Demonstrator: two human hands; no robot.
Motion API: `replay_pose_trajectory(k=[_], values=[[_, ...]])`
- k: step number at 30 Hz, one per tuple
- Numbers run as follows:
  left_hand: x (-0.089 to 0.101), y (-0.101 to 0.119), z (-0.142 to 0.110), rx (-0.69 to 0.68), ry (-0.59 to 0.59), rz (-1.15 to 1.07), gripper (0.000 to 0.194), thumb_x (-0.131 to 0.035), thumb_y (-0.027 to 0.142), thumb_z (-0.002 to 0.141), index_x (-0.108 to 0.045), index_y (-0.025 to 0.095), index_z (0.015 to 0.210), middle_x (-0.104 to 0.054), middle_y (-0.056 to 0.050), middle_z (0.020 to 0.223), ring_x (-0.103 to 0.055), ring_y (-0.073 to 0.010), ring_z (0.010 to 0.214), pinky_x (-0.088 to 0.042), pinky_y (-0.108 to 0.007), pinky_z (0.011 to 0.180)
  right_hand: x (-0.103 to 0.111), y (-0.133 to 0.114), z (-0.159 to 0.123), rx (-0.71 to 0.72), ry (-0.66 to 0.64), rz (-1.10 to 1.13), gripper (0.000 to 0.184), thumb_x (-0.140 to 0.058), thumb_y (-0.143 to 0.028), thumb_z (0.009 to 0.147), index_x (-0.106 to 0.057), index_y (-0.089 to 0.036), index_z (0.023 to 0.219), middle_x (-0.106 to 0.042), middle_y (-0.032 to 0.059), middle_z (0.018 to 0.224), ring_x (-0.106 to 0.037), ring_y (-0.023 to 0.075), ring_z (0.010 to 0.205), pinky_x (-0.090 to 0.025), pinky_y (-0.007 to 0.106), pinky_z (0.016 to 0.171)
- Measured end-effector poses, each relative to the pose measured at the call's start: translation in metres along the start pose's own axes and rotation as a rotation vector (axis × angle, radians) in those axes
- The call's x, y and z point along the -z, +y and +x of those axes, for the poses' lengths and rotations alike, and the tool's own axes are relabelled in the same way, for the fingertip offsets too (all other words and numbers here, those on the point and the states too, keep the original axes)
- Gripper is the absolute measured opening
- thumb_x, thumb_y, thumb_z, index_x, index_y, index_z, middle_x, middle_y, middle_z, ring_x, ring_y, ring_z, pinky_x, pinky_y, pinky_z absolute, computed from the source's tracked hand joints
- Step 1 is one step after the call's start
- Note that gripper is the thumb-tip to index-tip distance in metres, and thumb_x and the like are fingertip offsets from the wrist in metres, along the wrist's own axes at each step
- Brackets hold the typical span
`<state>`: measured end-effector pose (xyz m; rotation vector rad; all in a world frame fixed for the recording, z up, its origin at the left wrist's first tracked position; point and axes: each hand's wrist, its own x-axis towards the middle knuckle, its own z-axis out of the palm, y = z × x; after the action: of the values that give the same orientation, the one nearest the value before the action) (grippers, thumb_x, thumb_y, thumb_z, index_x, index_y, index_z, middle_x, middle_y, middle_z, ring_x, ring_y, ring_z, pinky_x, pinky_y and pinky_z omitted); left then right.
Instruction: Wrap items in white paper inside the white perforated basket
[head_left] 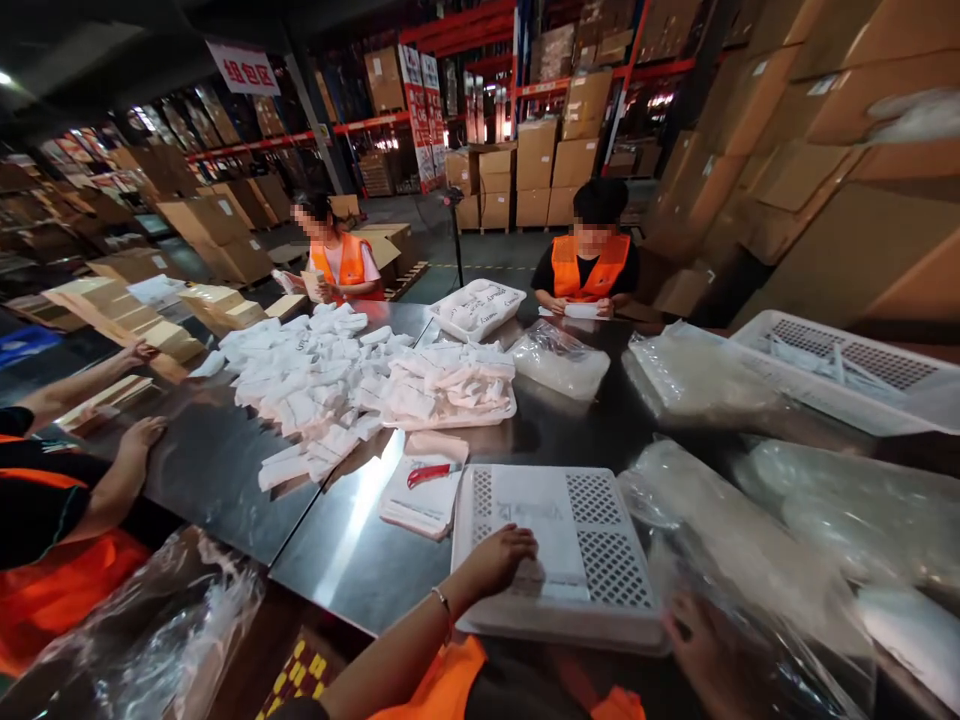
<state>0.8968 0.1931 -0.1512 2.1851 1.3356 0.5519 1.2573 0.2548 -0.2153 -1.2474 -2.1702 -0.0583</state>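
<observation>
My left hand [501, 560] lies with its fingers stretched out on a white sheet or flat bag [541, 525] with faint print. That sheet rests on a white plastic basket [611, 625] with a perforated surface. Beside the basket's right front corner is my right hand [699, 640], dark and blurred, next to a clear plastic bag [757, 560] of pale contents. Whether its fingers hold anything is not visible. Left of the basket, a red utility knife [429, 475] sits on a stack of flat white bags [420, 510].
A large heap of small white packets [307, 370] covers the table's middle, beside a filled white tray [450, 415]. Clear bags and another white basket [922, 410] stand to the right. Co-workers in orange vests are across the table and at left.
</observation>
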Motion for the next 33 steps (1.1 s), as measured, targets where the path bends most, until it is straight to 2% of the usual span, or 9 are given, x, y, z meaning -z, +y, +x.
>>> replay_pose_trajectory(k=[3, 6, 10, 14, 19, 22, 27, 30, 33], values=[[0.0, -0.001, 0.001, -0.017, -0.005, 0.076, 0.021, -0.049, 0.008, 0.088, -0.064, 0.017, 0.099, -0.068, -0.007, 0.109, -0.056, -0.0195, 0.113, -0.039, -0.036, 0.104, -0.009, -0.049, 0.016, 0.202, -0.087, -0.062, 0.038, -0.045, -0.019, 0.082, -0.062, -0.018, 0.116, -0.07, 0.0118, 0.105, -0.068, 0.0229, 0.088, -0.057, 0.037, 0.078], [-0.001, -0.003, 0.004, -0.056, -0.023, 0.155, 0.014, -0.053, 0.011, 0.088, -0.063, 0.016, 0.097, -0.067, -0.007, 0.104, -0.058, -0.0194, 0.107, -0.041, -0.035, 0.099, -0.019, -0.067, 0.026, 0.247, -0.159, -0.133, 0.058, -0.043, -0.011, 0.076, -0.055, -0.015, 0.132, -0.066, 0.0121, 0.119, -0.064, 0.0239, 0.106, -0.054, 0.041, 0.093], [0.002, -0.003, 0.008, -0.119, -0.033, 0.251, 0.013, -0.05, 0.01, 0.089, -0.061, 0.016, 0.094, -0.067, -0.008, 0.099, -0.059, -0.0187, 0.101, -0.042, -0.033, 0.094, -0.028, -0.051, 0.021, 0.201, -0.267, -0.114, 0.054, -0.037, -0.006, 0.074, -0.066, -0.013, 0.12, -0.066, 0.0115, 0.12, -0.063, 0.0208, 0.111, -0.054, 0.034, 0.095], [0.005, 0.002, 0.009, -0.159, -0.06, 0.326, 0.01, -0.061, 0.021, 0.085, -0.059, 0.014, 0.093, -0.066, -0.008, 0.098, -0.058, -0.0215, 0.104, -0.043, -0.033, 0.091, -0.032, -0.042, 0.02, 0.114, -0.327, -0.113, 0.047, -0.042, -0.013, 0.076, -0.068, -0.013, 0.115, -0.067, 0.0122, 0.118, -0.064, 0.023, 0.108, -0.056, 0.035, 0.093], [-0.004, 0.009, 0.012, -0.066, -0.065, 0.452, 0.007, -0.054, 0.016, 0.091, -0.059, 0.014, 0.086, -0.067, -0.006, 0.092, -0.06, -0.0204, 0.095, -0.043, -0.032, 0.08, -0.03, -0.054, 0.032, 0.09, -0.278, -0.139, 0.043, -0.043, -0.014, 0.075, -0.07, -0.015, 0.109, -0.068, 0.0128, 0.116, -0.064, 0.0242, 0.109, -0.054, 0.038, 0.095], [-0.009, 0.011, 0.013, -0.001, -0.031, 0.402, 0.011, -0.052, 0.013, 0.093, -0.058, 0.014, 0.084, -0.067, -0.006, 0.087, -0.06, -0.0197, 0.087, -0.041, -0.029, 0.073, -0.022, -0.061, 0.04, 0.065, -0.237, -0.124, 0.038, -0.042, -0.016, 0.078, -0.071, -0.017, 0.101, -0.07, 0.012, 0.109, -0.066, 0.0228, 0.102, -0.055, 0.035, 0.091], [-0.011, 0.008, 0.012, 0.097, 0.019, 0.325, 0.02, -0.042, 0.005, 0.092, -0.061, 0.013, 0.092, -0.065, -0.006, 0.079, -0.059, -0.0187, 0.077, -0.039, -0.027, 0.065, 0.004, -0.075, 0.049, 0.012, -0.04, -0.073, 0.033, -0.041, -0.027, 0.085, -0.071, -0.015, 0.09, -0.072, 0.0128, 0.089, -0.069, 0.0249, 0.081, -0.058, 0.041, 0.075], [-0.009, 0.005, 0.01, 0.1, 0.034, 0.313, 0.025, -0.04, 0.004, 0.092, -0.062, 0.014, 0.094, -0.066, -0.004, 0.08, -0.058, -0.0173, 0.075, -0.039, -0.026, 0.065, 0.019, -0.096, 0.043, 0.074, -0.004, 0.066, 0.029, -0.044, -0.027, 0.085, -0.072, -0.02, 0.092, -0.072, 0.0111, 0.091, -0.07, 0.0249, 0.086, -0.06, 0.04, 0.079], [-0.008, 0.003, 0.007, 0.061, 0.047, 0.301, 0.023, -0.043, 0.007, 0.093, -0.064, 0.015, 0.087, -0.068, -0.005, 0.09, -0.059, -0.0173, 0.083, -0.043, -0.027, 0.073, 0.023, -0.127, 0.03, 0.272, -0.17, 0.341, 0.031, -0.048, -0.018, 0.078, -0.071, -0.03, 0.094, -0.073, 0.0032, 0.095, -0.07, 0.0217, 0.092, -0.059, 0.039, 0.089]])
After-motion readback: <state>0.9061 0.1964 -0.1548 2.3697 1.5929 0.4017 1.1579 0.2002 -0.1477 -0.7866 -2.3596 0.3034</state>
